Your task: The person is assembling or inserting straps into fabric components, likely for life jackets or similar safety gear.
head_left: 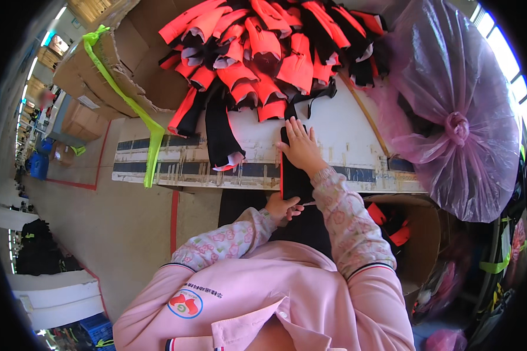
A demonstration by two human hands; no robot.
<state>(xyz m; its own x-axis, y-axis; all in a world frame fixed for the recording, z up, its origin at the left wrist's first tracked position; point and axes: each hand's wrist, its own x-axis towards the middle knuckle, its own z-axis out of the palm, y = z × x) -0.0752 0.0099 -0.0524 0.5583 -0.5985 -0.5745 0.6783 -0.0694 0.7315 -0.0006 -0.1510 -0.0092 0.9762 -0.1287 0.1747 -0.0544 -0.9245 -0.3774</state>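
Observation:
My right hand lies flat with fingers spread on a black fabric piece that hangs over the front edge of the white worktable. My left hand is closed below the table edge, pinching the same black piece and a small thin tool I cannot make out. A big heap of black and orange-red garment pieces sits at the back of the table, just beyond my right hand.
A large pink plastic bag, tied shut, stands at the right. Cardboard boxes with a green strap are on the left. An open carton with orange and black pieces sits below the table on the right. Grey floor with red lines on the left.

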